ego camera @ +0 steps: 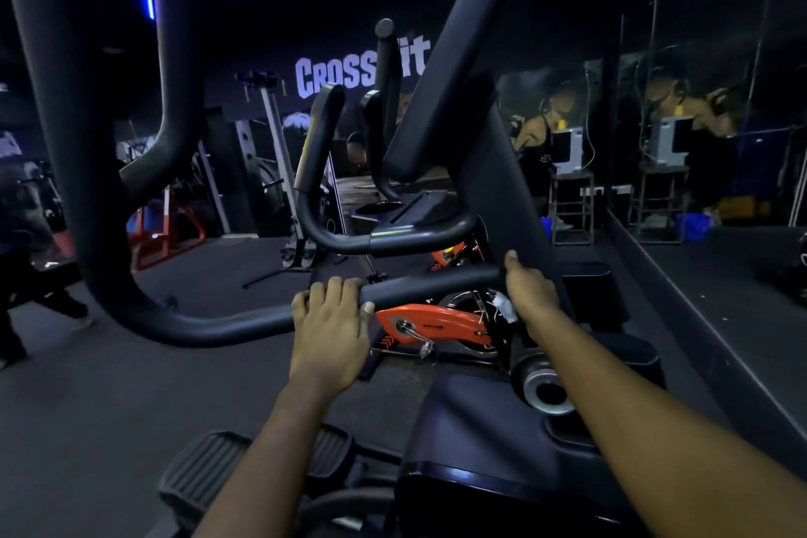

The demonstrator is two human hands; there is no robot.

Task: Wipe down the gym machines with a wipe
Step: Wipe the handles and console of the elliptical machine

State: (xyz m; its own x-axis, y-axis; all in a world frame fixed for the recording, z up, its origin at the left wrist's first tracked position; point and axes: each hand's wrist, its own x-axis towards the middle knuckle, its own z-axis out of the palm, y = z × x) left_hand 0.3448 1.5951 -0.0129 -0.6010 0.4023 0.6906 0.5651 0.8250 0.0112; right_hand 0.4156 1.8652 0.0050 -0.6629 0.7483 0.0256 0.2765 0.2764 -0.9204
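Ribbed pedals (205, 467) and a dark machine housing (476, 428) sit below the handlebar (436, 282), closest to the viewer. On the handlebar itself, the left grip (332, 328) holds the bar with its fingers curled over the top. At the handlebar's right end, against the sloped upright (511, 197), the right grip (530, 293) wraps round the tube. A white crumpled scrap, seemingly the wipe (503, 307), pokes out just beneath it, though the dim light leaves this unsure. Such a wipe should be light, limp and damp, best bunched in the palm and pressed round the stiff, smooth tube. Beyond the handlebar stands an orange exercise bike (436, 319), and farther off a CrossFit wall sign (336, 74).
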